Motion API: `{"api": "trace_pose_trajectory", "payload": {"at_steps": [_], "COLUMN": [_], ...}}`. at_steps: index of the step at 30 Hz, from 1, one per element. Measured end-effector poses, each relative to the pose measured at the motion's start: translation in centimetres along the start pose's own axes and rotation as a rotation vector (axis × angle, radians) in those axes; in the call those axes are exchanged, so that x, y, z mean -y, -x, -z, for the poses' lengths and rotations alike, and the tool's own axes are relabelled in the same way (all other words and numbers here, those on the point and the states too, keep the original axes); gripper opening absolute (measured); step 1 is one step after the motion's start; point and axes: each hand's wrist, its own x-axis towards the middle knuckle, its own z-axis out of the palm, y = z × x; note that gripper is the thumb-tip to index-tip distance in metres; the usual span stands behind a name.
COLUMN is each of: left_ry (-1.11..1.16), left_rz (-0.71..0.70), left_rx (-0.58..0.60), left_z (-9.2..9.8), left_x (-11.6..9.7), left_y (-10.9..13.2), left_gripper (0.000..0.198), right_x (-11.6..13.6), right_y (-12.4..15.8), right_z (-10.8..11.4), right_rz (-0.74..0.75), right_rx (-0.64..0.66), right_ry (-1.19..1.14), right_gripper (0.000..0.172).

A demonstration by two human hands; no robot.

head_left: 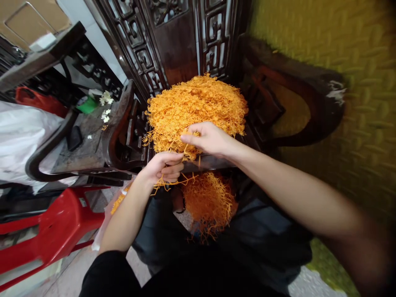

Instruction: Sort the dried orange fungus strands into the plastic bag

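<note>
A big heap of thin, branching orange sprigs, which look like plastic, rests on the dark wooden chair seat. In front of the heap, my left hand is closed around an orange sprig whose branches stick out below the fingers. My right hand pinches a thin orange piece just above my left fingertips, at the heap's front edge. The two hands are close together. Below the seat, between the knees, hangs or lies a second orange bunch; its support is hidden.
The carved chair back rises behind the heap. Curved armrests stand left and right. A side table at left bears a green roll and white flowers. A red plastic stool stands lower left.
</note>
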Motion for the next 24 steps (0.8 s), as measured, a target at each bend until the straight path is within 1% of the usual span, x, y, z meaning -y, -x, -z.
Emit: {"api": "trace_pose_trajectory", "payload": {"at_steps": [2,4,5,7,9,10,11,13,15,16,17,18,19,20,21,22,23,24], "left_ry": [-0.009,-0.019,-0.021,-0.022,-0.067,-0.132,-0.244,-0.623,-1.165,-1.431,-1.630,-1.749,-1.808,-1.825,-1.816,-1.793,-1.760,-1.706], "left_rz": [-0.026,-0.023,-0.014,-0.011,-0.016,-0.016,-0.012,-0.008,0.003,0.046,0.113,0.189,0.234,0.241,0.195,0.096,-0.047,-0.228], "left_rx": [-0.014,0.002,0.018,0.041,0.058,0.062,0.049,-0.040,-0.194,-0.187,-0.137,-0.076,0.020,0.089,0.113,0.075,-0.040,-0.231], "left_z": [-0.4,-0.6,-0.6,-0.3,0.0,0.0,0.0,-0.5,-1.3,-1.8,-2.2,-2.4,-2.6,-2.6,-2.6,-2.4,-2.2,-1.9], "left_x": [0.1,0.1,0.0,-0.1,0.1,0.5,1.3,3.9,7.8,9.7,11.4,12.7,13.3,13.4,12.8,11.8,10.4,8.8], "left_y": [-0.2,0.1,0.3,1.0,1.3,1.1,0.6,-1.1,-3.3,-4.3,-5.2,-5.9,-6.2,-6.2,-5.9,-5.3,-4.5,-3.7], "left_gripper": [0.050,0.051,0.051,0.053,0.054,0.054,0.054,0.052,0.044,0.042,0.050,0.063,0.076,0.082,0.080,0.068,0.053,0.040], "right_x": [-0.9,-1.4,-1.5,-1.1,-0.5,-0.2,0.0,0.3,0.3,0.3,0.2,0.2,0.3,0.3,0.4,0.5,0.5,0.5], "right_y": [-1.5,-3.1,-3.6,-4.0,-3.5,-3.1,-2.7,-2.0,-1.6,-1.5,-1.4,-1.3,-1.1,-0.9,-0.6,-0.4,-0.1,0.1], "right_z": [0.5,2.3,3.5,6.1,7.8,8.1,8.1,7.1,5.9,5.3,4.9,4.7,4.6,4.7,4.9,5.0,5.2,5.2], "right_rz": [0.007,-0.030,-0.049,-0.023,-0.007,-0.010,-0.020,-0.047,-0.069,-0.073,-0.071,-0.060,-0.043,-0.024,-0.009,0.000,0.003,0.001], "right_rx": [-0.236,-0.441,-0.506,-0.551,-0.515,-0.487,-0.454,-0.389,-0.326,-0.292,-0.255,-0.212,-0.163,-0.112,-0.060,-0.015,0.021,0.056], "right_ry": [-0.107,-0.262,-0.325,-0.395,-0.436,-0.451,-0.461,-0.476,-0.484,-0.484,-0.482,-0.477,-0.470,-0.461,-0.453,-0.446,-0.441,-0.438], "right_gripper": [0.055,0.052,0.052,0.049,0.048,0.046,0.044,0.037,0.030,0.027,0.024,0.022,0.022,0.023,0.026,0.029,0.032,0.035]}}
